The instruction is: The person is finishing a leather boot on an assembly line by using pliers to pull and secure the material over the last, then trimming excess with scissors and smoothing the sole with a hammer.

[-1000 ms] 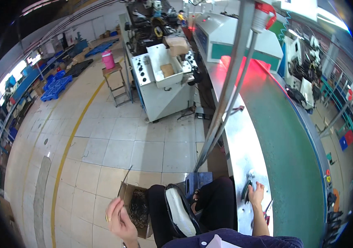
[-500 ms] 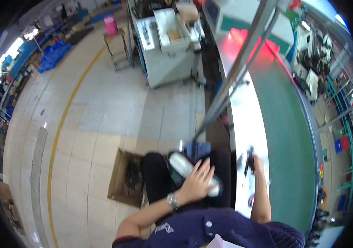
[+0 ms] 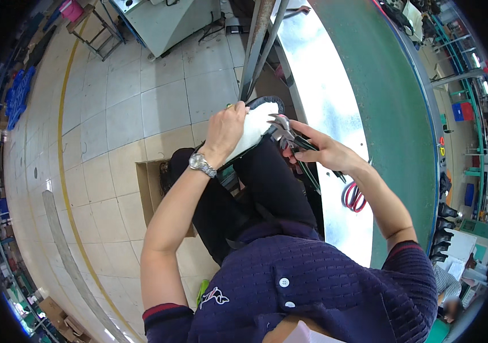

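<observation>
My left hand [image 3: 225, 132] is closed around the edge of a shoe [image 3: 250, 132] with a white underside and a dark gathered rim. The shoe lies tilted above my dark-trousered knees. My right hand [image 3: 330, 151] grips a pair of metal pincers [image 3: 283, 127] with dark handles. Their jaws meet the shoe's right edge; whether they pinch the rim is too small to tell. Part of the shoe's far side is hidden behind my right fingers and the tool.
A shiny metal ledge [image 3: 335, 97] runs along my right, bearing red-handled scissors [image 3: 353, 197]. Beyond it lies a green conveyor belt [image 3: 392, 143]. A metal post [image 3: 258, 48] rises ahead. On the floor at left stands a cardboard box [image 3: 148, 188]. A person [image 3: 446, 288] is at lower right.
My right hand has come from the ledge to the shoe, bringing the pincers. My left hand has shifted up and left to the shoe's edge, and the shoe is raised and turned.
</observation>
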{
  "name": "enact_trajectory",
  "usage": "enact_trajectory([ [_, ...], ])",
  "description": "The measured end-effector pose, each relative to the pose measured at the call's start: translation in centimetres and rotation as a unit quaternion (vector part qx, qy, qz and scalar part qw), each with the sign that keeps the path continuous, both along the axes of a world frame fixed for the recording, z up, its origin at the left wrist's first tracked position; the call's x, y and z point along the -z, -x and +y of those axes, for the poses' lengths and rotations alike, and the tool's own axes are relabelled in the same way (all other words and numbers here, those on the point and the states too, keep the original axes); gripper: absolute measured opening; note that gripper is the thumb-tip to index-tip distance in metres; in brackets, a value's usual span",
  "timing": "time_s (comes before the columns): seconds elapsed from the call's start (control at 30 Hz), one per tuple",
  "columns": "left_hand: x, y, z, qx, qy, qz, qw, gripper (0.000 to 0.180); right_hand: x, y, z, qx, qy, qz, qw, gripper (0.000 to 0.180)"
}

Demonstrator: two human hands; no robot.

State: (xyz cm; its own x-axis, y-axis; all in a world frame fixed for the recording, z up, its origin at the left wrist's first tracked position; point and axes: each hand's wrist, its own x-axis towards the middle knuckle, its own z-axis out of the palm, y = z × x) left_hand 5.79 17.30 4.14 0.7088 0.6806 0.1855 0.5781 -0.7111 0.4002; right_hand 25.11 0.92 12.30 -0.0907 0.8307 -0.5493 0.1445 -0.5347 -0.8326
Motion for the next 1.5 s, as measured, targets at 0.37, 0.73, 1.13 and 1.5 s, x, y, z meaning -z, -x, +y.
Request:
enact_trajectory([
  [0.37,-2.3,3.6,-5.6,-0.019,0.098,-0.033,0.995,0.084,-2.8,1.7,7.9,-0.240,0.015,-0.199,0.950,0.074],
  [0.73,0.1,2.8,-8.4,-0.070,-0.038,-0.123,0.989,0.081,1.8,3.6,2.2,-0.137,-0.160,-0.278,0.937,0.065],
  [1.13,1.7,2.8,-8.1,-0.037,-0.151,-0.054,0.986,0.072,0.0,5.0,5.7,-0.196,-0.163,-0.475,0.842,0.060],
  [1.5,2.3,3.2,-8.9,-0.068,-0.169,-0.046,0.982,0.066,-1.9,3.9,7.7,-0.156,-0.185,-0.397,0.886,0.061],
])
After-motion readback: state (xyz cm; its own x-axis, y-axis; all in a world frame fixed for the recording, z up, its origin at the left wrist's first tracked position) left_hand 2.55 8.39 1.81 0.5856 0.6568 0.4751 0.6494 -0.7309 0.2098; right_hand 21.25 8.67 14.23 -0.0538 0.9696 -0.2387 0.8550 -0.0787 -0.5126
